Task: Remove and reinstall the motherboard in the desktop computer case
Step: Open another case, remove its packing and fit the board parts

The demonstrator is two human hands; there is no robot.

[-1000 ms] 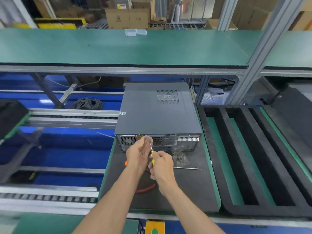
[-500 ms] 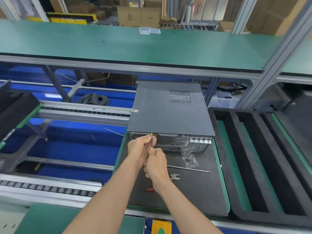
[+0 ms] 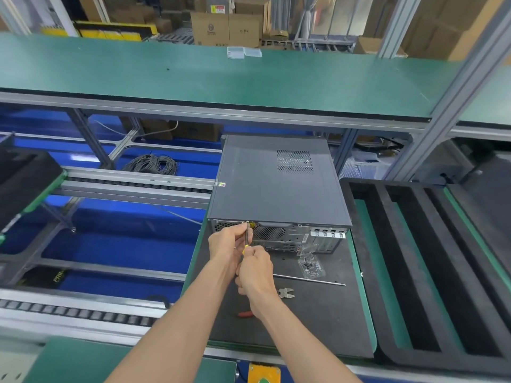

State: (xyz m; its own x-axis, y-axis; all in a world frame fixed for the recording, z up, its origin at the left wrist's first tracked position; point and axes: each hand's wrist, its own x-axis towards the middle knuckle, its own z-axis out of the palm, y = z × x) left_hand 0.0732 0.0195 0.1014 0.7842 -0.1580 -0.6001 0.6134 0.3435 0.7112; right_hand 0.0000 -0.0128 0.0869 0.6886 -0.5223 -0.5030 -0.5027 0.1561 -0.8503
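A closed dark grey desktop case (image 3: 276,186) lies flat on a black mat (image 3: 318,313), its rear panel with vents and ports facing me. My right hand (image 3: 255,270) grips the yellow handle of a screwdriver (image 3: 246,237). Its metal shaft points up to the top left of the rear panel. My left hand (image 3: 228,243) pinches the shaft just below the tip, close against the panel. The motherboard is hidden inside the case.
On the mat lie a small clear bag of screws (image 3: 311,266), a long thin metal rod (image 3: 309,280), cutters with red handles (image 3: 284,293), partly behind my right arm. Black foam trays (image 3: 414,272) fill the right. Roller conveyor rails (image 3: 83,310) and a cable coil (image 3: 150,164) are at left.
The view has shifted so the case sits further right. Both hands stay together on the screwdriver at the same spot on the rear panel.
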